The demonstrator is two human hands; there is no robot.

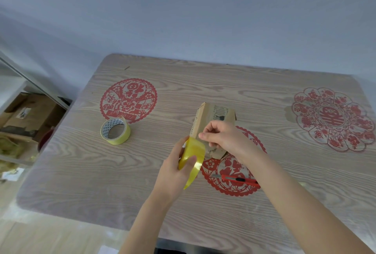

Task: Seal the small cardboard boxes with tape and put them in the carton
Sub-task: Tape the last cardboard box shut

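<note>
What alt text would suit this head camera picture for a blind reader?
A person's left hand holds a yellow tape roll while the right hand pinches its edge, by a small cardboard box on a wooden table. A second tape roll and a red utility knife lie nearby.

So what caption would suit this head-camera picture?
The left hand holds a tape roll, the right hand pinches its end, beside a box and knife on the table.

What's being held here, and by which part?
Left hand holds the yellow tape roll, thumb across its band; right hand pinches its top edge, likely the tape end.
</note>
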